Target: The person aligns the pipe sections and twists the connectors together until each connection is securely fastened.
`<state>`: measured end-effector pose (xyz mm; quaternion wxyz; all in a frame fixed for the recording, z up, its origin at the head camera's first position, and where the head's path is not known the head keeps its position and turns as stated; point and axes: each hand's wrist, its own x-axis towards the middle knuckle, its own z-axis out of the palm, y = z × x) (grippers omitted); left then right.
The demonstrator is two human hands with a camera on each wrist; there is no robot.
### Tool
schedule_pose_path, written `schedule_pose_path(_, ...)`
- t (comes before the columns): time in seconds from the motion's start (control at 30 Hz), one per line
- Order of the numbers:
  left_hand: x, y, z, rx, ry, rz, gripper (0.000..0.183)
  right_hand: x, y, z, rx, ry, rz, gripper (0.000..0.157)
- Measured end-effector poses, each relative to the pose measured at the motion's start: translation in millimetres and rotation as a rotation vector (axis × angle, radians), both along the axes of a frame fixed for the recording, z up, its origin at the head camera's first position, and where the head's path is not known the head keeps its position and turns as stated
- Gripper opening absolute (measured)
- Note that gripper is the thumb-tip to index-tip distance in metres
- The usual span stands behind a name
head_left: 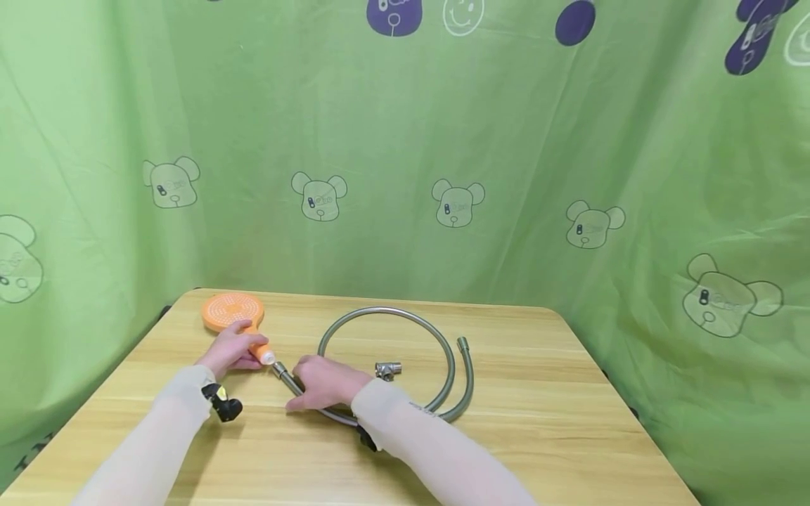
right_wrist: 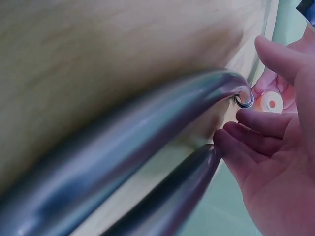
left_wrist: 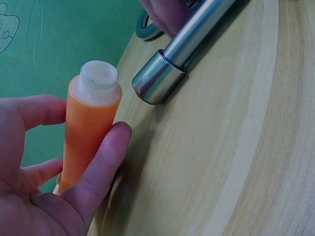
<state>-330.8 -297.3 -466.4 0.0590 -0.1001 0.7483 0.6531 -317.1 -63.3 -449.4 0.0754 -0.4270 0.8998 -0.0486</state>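
My left hand [head_left: 229, 350] holds an orange shower head [head_left: 231, 310] by its handle, thumb on one side and fingers on the other. In the left wrist view, the handle's white threaded end [left_wrist: 98, 81] points up. The metal end nut [left_wrist: 158, 78] of a shower hose [head_left: 452, 365] lies a short gap away from it. My right hand [head_left: 330, 383] is over the hose just behind that nut. The right wrist view shows its thumb spread away from the slightly bent fingers [right_wrist: 246, 140], with the hose [right_wrist: 133, 137] passing beside them, outside any grip.
The hose loops across the wooden table [head_left: 538, 450], its other end [head_left: 463, 344] pointing away at the right. Inside the loop lies a small metal valve fitting [head_left: 387, 370]. A green curtain [head_left: 380, 246] hangs around the table's back and sides.
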Motion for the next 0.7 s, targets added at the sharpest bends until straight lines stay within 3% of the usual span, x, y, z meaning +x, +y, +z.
schedule_pose_path(0.07,-0.9,-0.4,-0.9,-0.004,-0.002,0.003,0.091,-0.1,-1.6,-1.1,0.008,0.012,0.003,0.041)
schedule_pose_path(0.33,-1.2,-0.6,-1.8,-0.001,-0.004,0.002,0.091,-3.3,-7.7,-7.9,0.045,0.063,0.025,0.042)
schedule_pose_path(0.7,0.9,0.4,0.5,0.011,-0.009,-0.009,0.091,-3.8,-10.0,-11.8,0.007,-0.012,-0.016,0.040)
